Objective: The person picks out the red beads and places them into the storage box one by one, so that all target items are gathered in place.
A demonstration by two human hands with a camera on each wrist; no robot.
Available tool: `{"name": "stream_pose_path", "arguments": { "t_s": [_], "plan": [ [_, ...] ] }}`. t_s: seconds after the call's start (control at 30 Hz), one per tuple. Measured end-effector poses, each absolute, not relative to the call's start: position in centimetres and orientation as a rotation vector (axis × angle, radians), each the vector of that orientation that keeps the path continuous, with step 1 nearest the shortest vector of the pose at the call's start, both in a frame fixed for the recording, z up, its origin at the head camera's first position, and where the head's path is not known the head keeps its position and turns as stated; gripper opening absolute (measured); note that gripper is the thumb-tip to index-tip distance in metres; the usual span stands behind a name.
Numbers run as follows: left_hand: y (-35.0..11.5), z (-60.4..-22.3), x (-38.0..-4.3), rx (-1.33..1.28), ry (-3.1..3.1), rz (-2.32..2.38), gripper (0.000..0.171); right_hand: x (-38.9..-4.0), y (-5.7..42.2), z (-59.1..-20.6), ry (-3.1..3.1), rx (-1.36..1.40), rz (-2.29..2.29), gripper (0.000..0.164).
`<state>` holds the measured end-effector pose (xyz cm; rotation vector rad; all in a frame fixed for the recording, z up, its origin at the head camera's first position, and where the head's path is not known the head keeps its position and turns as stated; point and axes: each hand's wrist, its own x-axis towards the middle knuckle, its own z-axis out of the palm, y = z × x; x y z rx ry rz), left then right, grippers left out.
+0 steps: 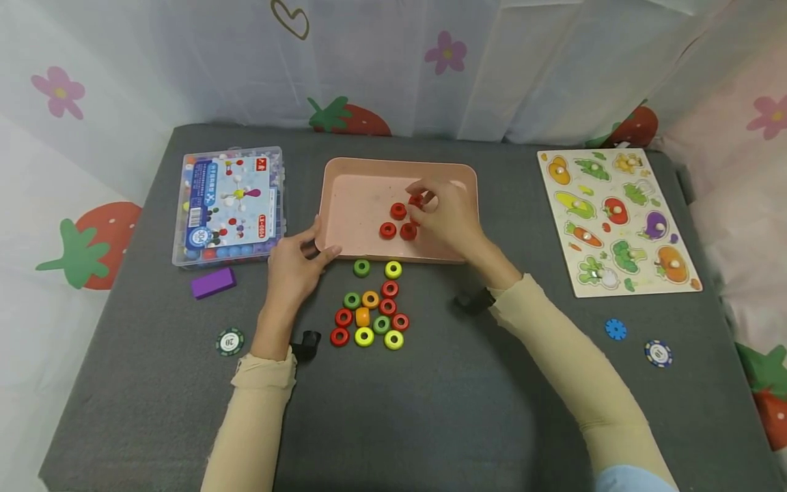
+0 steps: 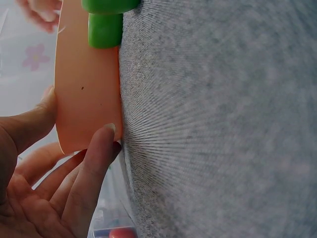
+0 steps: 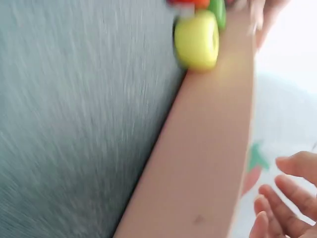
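Observation:
At the near left corner of a pink tray (image 1: 356,205), my left hand (image 1: 294,265) grips the wall. In the left wrist view its thumb lies at the rim and a finger (image 2: 101,148) presses the outer side low down. My right hand (image 1: 447,215) is over the right half of the tray, thumb and index finger spread around a red ring bead (image 1: 416,200). Several more red beads (image 1: 388,230) lie beside it on the tray floor. The right wrist view shows these fingers (image 3: 282,198) loosely bent and apart, beyond the tray wall.
Red, green, yellow and orange beads (image 1: 364,337) cluster before the tray. To the left are a clear plastic case (image 1: 236,198), a purple block (image 1: 213,283) and a dark chip (image 1: 230,342). A vegetable puzzle board (image 1: 615,222), blue disc (image 1: 615,329) and blue-white chip (image 1: 658,353) lie right.

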<state>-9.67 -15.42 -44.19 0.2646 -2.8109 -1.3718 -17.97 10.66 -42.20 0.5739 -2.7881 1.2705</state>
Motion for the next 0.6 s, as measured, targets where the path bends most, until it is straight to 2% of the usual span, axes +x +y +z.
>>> {"name": "stream_pose_path", "arguments": {
  "t_s": [0.17, 0.33, 0.6],
  "plan": [
    [-15.4, -44.0, -9.7, 0.263, -2.808, -1.376, 0.064, -14.4, 9.6, -41.6, -2.644, 0.878, 1.377, 0.018],
    [-15.3, -43.9, -9.7, 0.247, -2.814, -1.367, 0.064, -11.5, 9.3, -42.1, -2.775, 1.142, 1.375, 0.023],
    [-15.4, -44.0, -9.6, 0.277, -2.814, -1.383, 0.064, -10.3, 9.8, -43.5, -3.092, 1.343, 1.050, 0.034]
  ]
}}
